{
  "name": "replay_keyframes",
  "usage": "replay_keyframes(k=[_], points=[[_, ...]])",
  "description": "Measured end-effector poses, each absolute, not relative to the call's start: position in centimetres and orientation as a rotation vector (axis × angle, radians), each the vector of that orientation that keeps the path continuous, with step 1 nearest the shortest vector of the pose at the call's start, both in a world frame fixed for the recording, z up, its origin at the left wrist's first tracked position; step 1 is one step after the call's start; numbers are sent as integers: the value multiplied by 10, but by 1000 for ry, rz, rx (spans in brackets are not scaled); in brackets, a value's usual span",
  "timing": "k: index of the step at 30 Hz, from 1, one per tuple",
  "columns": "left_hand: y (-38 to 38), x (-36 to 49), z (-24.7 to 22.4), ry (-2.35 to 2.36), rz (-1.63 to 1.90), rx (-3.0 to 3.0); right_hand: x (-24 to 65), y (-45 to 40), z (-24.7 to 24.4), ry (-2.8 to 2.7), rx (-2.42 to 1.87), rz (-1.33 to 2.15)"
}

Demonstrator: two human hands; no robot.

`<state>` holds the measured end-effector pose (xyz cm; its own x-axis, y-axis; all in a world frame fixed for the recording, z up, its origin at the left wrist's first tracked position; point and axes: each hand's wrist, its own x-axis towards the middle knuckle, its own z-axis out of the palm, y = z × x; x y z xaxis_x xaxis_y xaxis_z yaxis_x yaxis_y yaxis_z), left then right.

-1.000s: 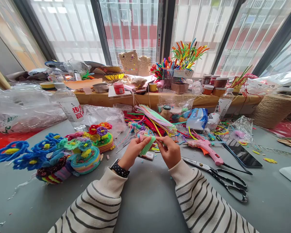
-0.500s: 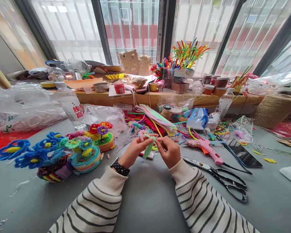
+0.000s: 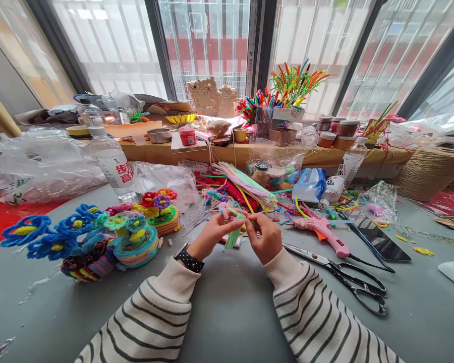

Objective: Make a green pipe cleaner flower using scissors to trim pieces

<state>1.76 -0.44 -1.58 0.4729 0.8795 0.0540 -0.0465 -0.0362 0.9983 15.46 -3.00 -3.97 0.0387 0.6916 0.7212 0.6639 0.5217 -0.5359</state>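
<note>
Pale green pipe cleaners (image 3: 233,239), folded into a short strip, hang between my two hands above the table. My left hand (image 3: 209,236) is closed on them, its thumb laid across the upper part. From the other side my right hand (image 3: 265,237) pinches the same piece near its top, thumb and forefinger together. A small pink fuzzy bit (image 3: 223,212) shows by the left fingertips. My fingers hide how the strands are joined.
Large scissors (image 3: 336,272), a pink glue gun (image 3: 323,234) and a phone (image 3: 386,244) lie to the right. Finished pipe cleaner flowers (image 3: 56,242) stand at left. Loose pipe cleaners (image 3: 245,184) pile up beyond my hands. A water bottle (image 3: 115,166) stands behind the flowers.
Both hands keep their hold on the green pipe cleaners, with slight finger shifts. The green strip has tilted a little, and the whole view has shifted slightly.
</note>
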Motion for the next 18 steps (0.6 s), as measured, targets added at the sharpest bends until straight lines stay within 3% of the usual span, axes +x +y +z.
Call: replay_keyframes(k=[18], points=[[-4, 21, -12, 827, 1036, 1271, 153, -31, -37, -1644, -1152, -35]])
